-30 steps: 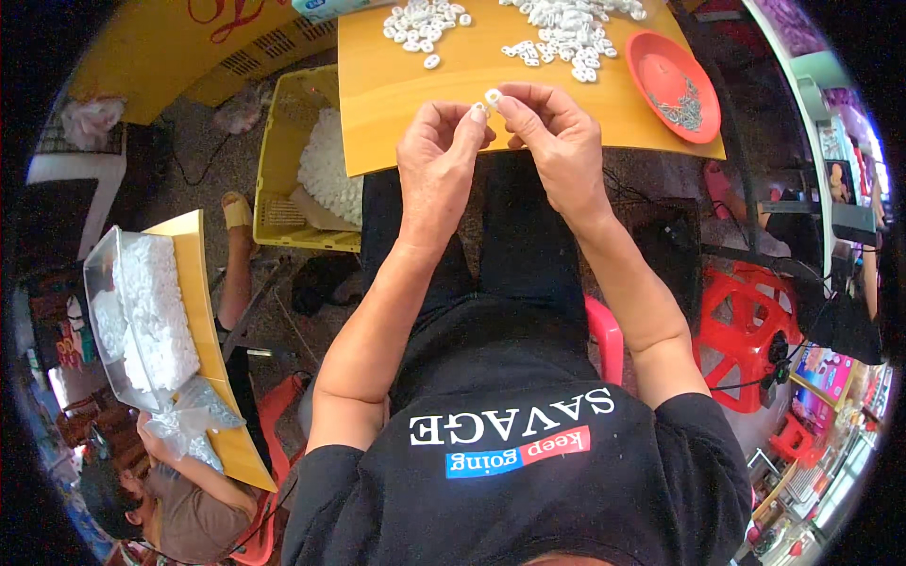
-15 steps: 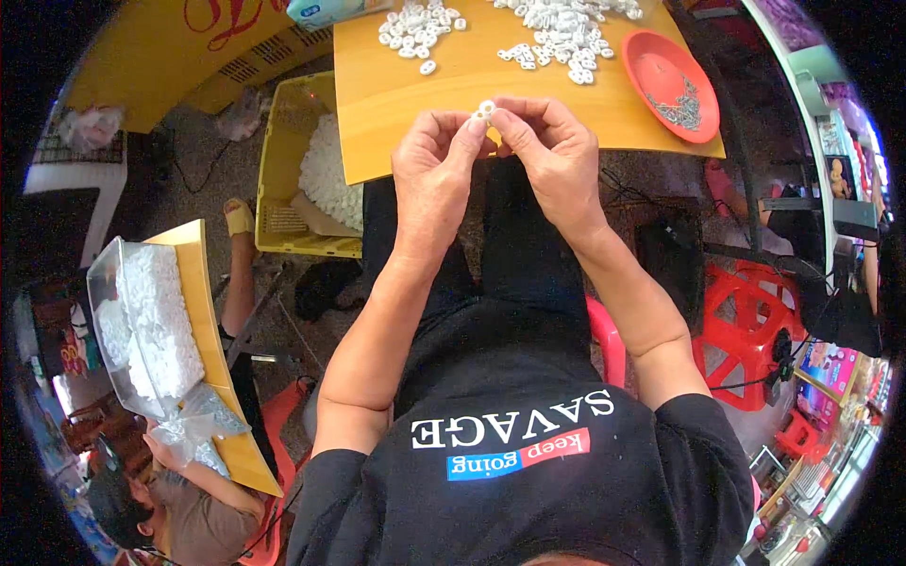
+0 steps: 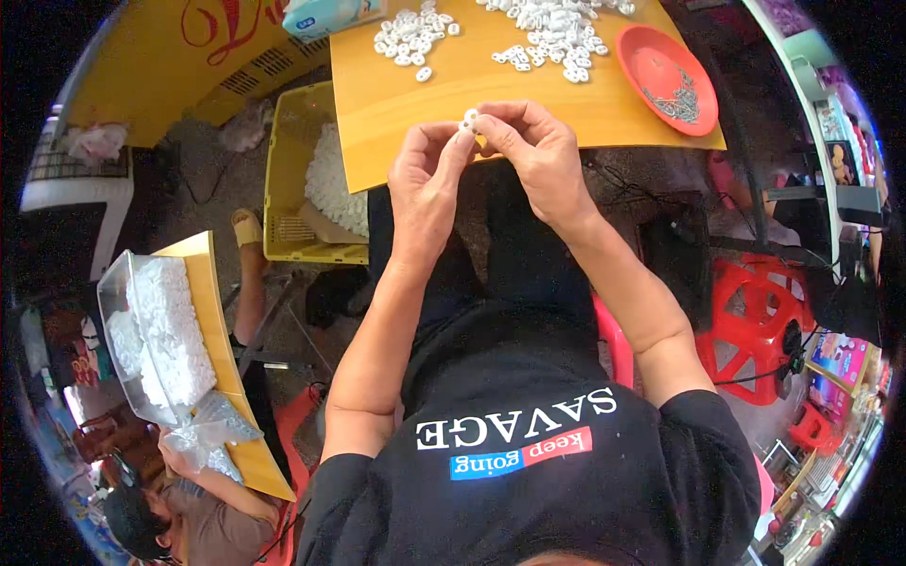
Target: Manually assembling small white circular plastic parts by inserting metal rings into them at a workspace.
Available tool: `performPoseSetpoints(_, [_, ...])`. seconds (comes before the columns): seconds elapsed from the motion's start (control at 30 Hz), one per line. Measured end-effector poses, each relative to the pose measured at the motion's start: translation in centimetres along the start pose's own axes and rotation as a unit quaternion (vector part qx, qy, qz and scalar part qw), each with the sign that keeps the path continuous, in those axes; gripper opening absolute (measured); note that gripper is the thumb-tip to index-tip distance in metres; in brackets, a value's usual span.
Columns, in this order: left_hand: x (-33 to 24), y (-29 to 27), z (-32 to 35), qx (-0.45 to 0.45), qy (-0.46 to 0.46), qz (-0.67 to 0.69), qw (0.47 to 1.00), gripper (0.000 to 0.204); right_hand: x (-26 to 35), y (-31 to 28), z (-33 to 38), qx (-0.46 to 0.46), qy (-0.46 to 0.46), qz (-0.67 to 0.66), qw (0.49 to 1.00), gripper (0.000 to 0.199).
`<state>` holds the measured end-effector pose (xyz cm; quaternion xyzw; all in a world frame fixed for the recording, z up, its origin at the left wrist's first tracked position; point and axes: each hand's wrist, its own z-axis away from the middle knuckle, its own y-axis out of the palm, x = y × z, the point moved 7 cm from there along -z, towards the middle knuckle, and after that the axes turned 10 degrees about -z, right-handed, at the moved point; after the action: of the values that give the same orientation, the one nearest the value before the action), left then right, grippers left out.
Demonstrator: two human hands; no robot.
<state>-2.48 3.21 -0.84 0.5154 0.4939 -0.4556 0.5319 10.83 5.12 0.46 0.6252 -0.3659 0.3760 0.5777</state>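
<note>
Brought together since the earlier frame, two small white pieces are now meeting, or nearly so, between the fingertips, having been held slightly apart one second before; fine contact is too small to tell. Left grip: thumb and forefinger are pinching nearly closed on one piece. Right grip: thumb and forefinger are likewise closing on the other. Both pieces are hovering over the near edge of the bench, a smooth, yellow-brown, wood-toned board. Surroundings are appearing slightly shifted in the view as a whole. Loose stock, white: smooth, rounded ovals, each showing paired holes, are lying in a smaller heap at the left and a larger heap near the far edge, with strays scattering before each. Dish, red, oval, shallow, smooth: it is resting at the right, holding thin grey metal bits in a tangle. Packet, pale blue: it is lying at the far left corner. Crate, yellow, slatted: it is standing left of the bench, holding a mass of white bits. Tub, clear, rigid: it is sitting farther left, holding knobbly white stock, beside a crinkled transparent bag showing grey contents.
</note>
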Motion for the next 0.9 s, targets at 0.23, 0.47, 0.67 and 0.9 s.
performPoseSetpoints(0.23, [0.2,-0.1,0.4,-0.004,0.037,0.063,0.997,0.023,-0.3,1.1,0.2,0.038,0.085,-0.140,0.986,0.035])
performPoseSetpoints(0.47, [-0.2,1.7,0.6,0.086,0.086,0.131,0.984,0.039,-0.3,2.2,1.2,0.046,0.137,-0.222,0.964,0.052])
performPoseSetpoints(0.67, [-0.5,1.2,0.6,0.074,0.107,0.202,0.971,0.032,-0.8,3.5,1.8,0.035,0.149,-0.273,0.950,0.064])
performPoseSetpoints(0.9, [-0.5,0.1,0.2,0.074,0.143,0.233,0.959,0.024,-1.3,4.8,2.2,0.023,0.112,-0.265,0.958,0.057])
